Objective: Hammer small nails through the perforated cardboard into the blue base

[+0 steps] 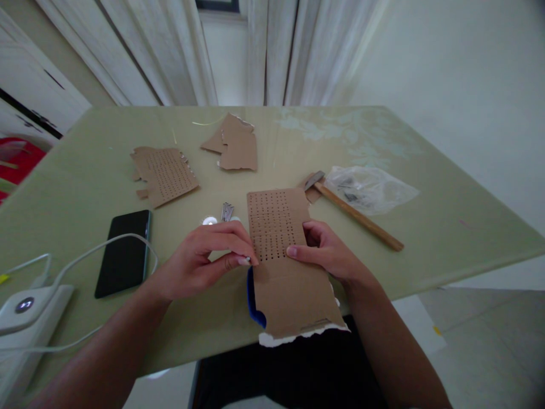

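At centre frame, holding the punched cardboard [290,284] in the right hand [326,250], with thumb on top and other fingers curled beneath its right edge. Just left, pinching a small nail-like piece [248,259] with the left hand [200,253] against the cardboard's left edge. Above, loose nails [227,212]; at right, a hammer [361,219] on the worktop [426,227].

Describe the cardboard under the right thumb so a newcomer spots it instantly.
Find the green table, then the middle of its near edge. There the right hand grips a long cardboard by its side. Holes fill only its far half and its near edge is ragged white; the other punched piece lies farther left, with no hand on it.
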The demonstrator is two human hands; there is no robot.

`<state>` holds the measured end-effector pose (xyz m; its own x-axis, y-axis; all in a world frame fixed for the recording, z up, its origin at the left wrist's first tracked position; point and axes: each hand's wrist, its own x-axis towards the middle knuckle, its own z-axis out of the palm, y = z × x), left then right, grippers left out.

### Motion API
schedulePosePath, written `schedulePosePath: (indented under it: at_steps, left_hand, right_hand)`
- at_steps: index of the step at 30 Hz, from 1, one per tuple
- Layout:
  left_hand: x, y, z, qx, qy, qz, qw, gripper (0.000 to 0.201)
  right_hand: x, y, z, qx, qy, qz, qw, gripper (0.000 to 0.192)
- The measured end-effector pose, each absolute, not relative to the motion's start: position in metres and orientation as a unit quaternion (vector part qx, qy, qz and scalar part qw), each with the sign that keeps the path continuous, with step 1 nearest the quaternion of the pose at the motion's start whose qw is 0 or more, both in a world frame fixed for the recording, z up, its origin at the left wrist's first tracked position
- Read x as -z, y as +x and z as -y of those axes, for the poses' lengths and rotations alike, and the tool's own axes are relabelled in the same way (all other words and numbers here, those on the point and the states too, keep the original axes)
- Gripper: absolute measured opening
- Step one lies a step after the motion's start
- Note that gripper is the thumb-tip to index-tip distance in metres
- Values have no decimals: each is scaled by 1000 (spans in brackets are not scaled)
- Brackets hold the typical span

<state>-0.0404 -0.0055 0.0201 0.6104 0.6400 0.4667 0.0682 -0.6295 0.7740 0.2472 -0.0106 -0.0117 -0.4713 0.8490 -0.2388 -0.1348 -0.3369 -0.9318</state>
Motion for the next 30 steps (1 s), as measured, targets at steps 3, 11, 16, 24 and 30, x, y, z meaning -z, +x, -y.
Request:
schedulePosePath:
  at_steps: [3, 11, 16, 24, 30]
  left_hand:
    - [-21, -41, 6, -383, 820, -219, 366, 11]
    - [-19, -41, 7, -384, 816, -221, 370, 11]
    - [-19, -40, 7, -386, 815, -221, 372, 11]
    - [-23, -40, 7, -383, 822, -222, 359, 12]
    - [-24, -40, 6, -382, 827, -219, 350, 13]
  right_hand:
    - [12, 247, 11, -721, -385, 464, 341, 40]
    - [12, 247, 11, -725, -377, 463, 344, 38]
    - [12, 248, 11, -733, -369, 459, 341, 35]
    - [10, 247, 10, -727, -381, 459, 339, 39]
    - [10, 247, 11, -727, -377, 462, 340, 39]
